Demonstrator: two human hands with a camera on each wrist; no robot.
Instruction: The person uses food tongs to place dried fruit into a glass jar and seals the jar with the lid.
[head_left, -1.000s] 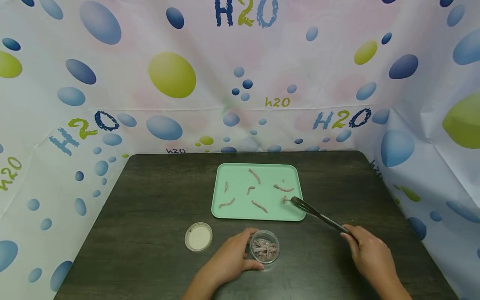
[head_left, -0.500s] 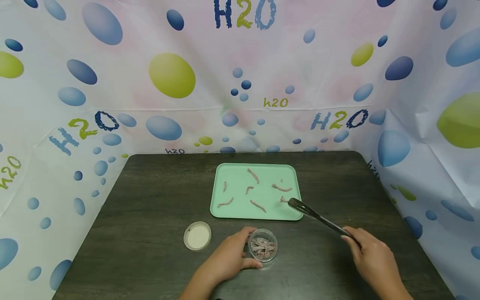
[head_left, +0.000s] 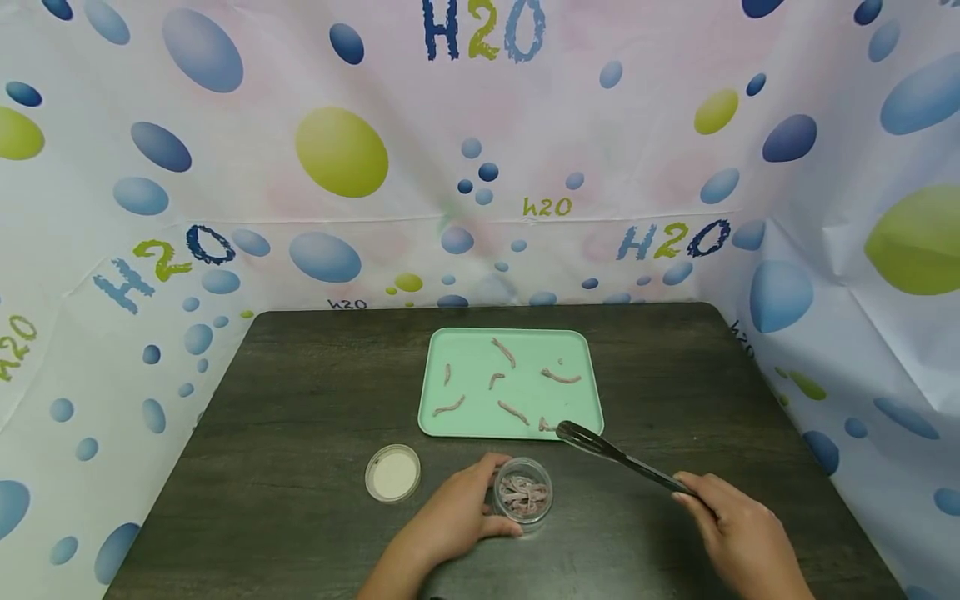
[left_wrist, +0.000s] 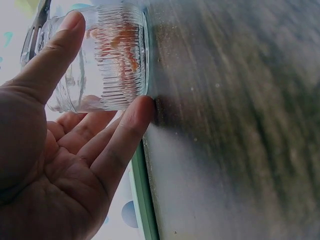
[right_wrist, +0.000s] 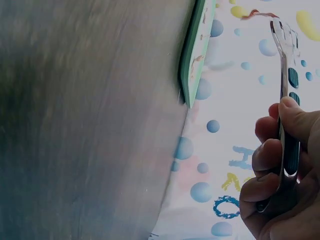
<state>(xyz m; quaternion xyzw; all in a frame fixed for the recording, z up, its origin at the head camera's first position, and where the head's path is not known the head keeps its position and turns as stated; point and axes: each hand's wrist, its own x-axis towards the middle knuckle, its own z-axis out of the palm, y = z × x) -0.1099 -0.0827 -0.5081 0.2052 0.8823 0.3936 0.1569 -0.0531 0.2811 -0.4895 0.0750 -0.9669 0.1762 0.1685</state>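
My left hand (head_left: 457, 508) holds a small round glass jar (head_left: 523, 493) on the table, thumb on one side and fingers on the other. Pale pinkish strips fill part of the open jar. The left wrist view shows the jar's ribbed glass (left_wrist: 122, 60). My right hand (head_left: 738, 521) grips the handle of metal tongs (head_left: 622, 457), fingers curled round it in the right wrist view. A thin pinkish strip (right_wrist: 260, 14) sticks out from the tongs' tip, over the front right edge of the mint-green tray (head_left: 465, 429) in the head view.
Several thin pinkish strips lie spread out on the tray, one strip (head_left: 513, 412) near its front. A round pale lid (head_left: 393, 473) lies left of the jar on the dark wooden table (head_left: 300, 400). A bubble-printed sheet (head_left: 420, 100) hangs behind and at the sides.
The tongs have moved left and toward me, carrying the strip from over the tray's right part to its front edge. The left hand and jar keep their place.
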